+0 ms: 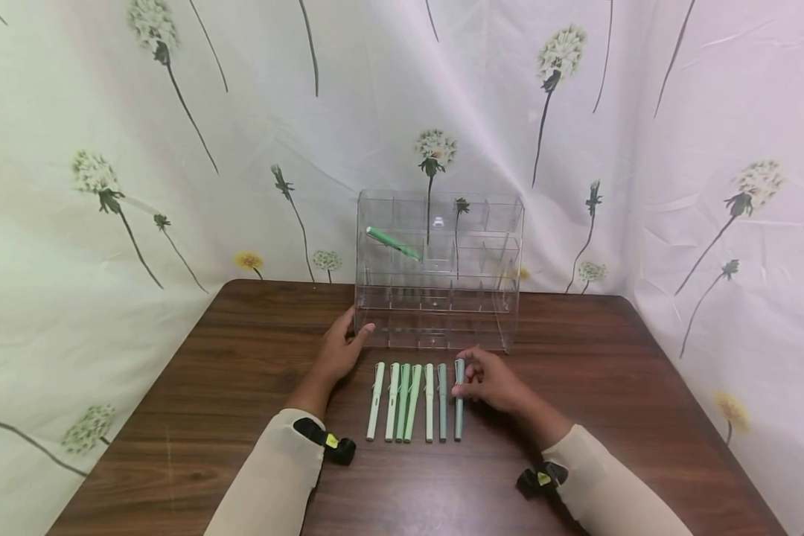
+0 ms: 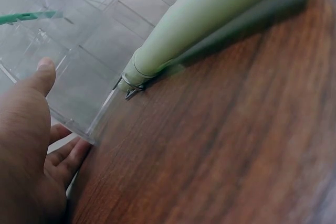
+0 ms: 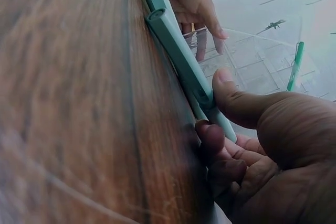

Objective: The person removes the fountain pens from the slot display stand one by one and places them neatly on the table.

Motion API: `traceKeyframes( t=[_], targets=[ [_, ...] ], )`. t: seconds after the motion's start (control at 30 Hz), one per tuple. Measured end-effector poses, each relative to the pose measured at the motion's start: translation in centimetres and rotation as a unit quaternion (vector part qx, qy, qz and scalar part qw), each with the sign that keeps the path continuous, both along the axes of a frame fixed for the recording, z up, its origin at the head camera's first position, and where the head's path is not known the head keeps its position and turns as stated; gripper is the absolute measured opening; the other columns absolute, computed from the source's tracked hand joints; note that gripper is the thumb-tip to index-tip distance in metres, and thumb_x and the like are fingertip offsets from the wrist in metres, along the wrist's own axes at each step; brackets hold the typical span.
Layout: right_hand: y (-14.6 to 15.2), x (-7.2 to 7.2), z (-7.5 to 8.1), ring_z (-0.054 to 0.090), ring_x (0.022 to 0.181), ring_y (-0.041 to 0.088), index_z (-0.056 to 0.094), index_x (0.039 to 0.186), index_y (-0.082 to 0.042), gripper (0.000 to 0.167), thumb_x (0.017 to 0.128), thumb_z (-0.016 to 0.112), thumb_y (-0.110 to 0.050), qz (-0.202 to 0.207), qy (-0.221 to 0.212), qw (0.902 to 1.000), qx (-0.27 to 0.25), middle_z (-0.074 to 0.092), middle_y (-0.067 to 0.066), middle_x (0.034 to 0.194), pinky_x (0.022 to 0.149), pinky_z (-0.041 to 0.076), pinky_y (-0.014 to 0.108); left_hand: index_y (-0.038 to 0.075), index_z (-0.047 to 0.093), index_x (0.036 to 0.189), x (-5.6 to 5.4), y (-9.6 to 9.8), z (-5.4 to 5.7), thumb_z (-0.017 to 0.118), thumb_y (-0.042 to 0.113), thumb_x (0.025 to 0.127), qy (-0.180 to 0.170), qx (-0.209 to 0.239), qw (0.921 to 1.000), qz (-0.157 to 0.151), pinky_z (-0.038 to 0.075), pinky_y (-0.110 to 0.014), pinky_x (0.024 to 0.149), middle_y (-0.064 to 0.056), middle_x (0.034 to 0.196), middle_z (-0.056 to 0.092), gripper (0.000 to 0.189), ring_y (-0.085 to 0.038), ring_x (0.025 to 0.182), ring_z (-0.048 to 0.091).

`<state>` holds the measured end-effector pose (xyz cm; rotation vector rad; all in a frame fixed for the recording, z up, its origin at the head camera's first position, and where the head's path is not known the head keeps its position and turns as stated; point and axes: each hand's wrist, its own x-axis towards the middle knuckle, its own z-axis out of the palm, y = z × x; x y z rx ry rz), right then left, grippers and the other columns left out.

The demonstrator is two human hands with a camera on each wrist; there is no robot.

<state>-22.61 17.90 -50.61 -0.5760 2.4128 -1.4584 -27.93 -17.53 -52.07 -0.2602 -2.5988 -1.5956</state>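
A clear tiered organizer (image 1: 472, 341) with small compartments stands at the back of the table. My left hand (image 1: 340, 348) grips its lower left side, the thumb at the front and the fingers round the side panel. One green pen (image 1: 393, 243) leans slantwise in an upper left compartment. Before the organizer several capped pens lie side by side, from a pale green pen (image 1: 375, 406) at the left to a blue-grey pen (image 1: 458, 423) at the right end. My right hand (image 1: 494, 381) pinches that blue-grey pen near its clip end, between thumb and fingers. Next to it lies another blue-grey pen (image 1: 442, 409).
The brown wooden table (image 1: 241, 372) carries all of this. A white cloth (image 1: 275, 134) printed with dandelions hangs close behind the organizer and along both sides. Black straps with small devices sit on both wrists, over light sleeves (image 1: 268, 476).
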Motion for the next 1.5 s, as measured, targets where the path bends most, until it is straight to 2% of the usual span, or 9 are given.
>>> traceKeyframes(
  t=[0.27,0.97,1.2,1.5],
  targets=[
    [-0.08,-0.11,-0.09,0.057,0.063,0.01,0.054,0.144,0.014,0.063,0.094,0.086,-0.007,0.012,0.032,0.9993,0.013,0.065,0.01,0.086,0.058,0.052,0.025,0.019,0.028,0.175,-0.02,0.03,0.07,0.061,0.048,0.112,0.006,-0.002,1.0,-0.001,0.048,-0.061,0.121,-0.02,0.171,0.045,0.077,-0.041,0.155,0.049],
    [-0.36,-0.16,-0.06,0.058,0.064,0.01,0.053,0.145,0.016,0.067,0.093,0.088,-0.009,0.007,0.022,0.9995,0.022,0.066,0.008,0.086,0.058,0.051,0.024,0.018,0.027,0.175,-0.05,0.17,0.08,0.061,0.034,0.114,0.004,0.004,1.0,-0.003,0.049,-0.061,0.121,-0.022,0.168,0.049,0.072,-0.04,0.152,0.053],
    [-0.41,-0.25,-0.24,0.057,0.065,0.01,0.054,0.145,0.017,0.068,0.092,0.089,-0.01,0.005,0.025,0.9993,0.027,0.066,0.008,0.085,0.059,0.049,0.022,0.02,0.028,0.175,-0.14,0.16,-0.05,0.061,0.047,0.112,0.0,0.0,1.0,-0.001,0.049,-0.06,0.121,-0.02,0.167,0.049,0.076,-0.039,0.153,0.053],
    [-0.35,-0.42,-0.2,0.054,0.065,0.007,0.054,0.146,0.017,0.07,0.093,0.089,-0.013,0.008,0.029,0.9984,0.048,0.066,0.006,0.086,0.061,0.049,0.022,0.016,0.028,0.175,-0.31,0.16,-0.23,0.062,0.04,0.113,0.01,0.009,0.9999,-0.006,0.05,-0.061,0.119,-0.023,0.164,0.053,0.074,-0.04,0.148,0.057]
  ],
)
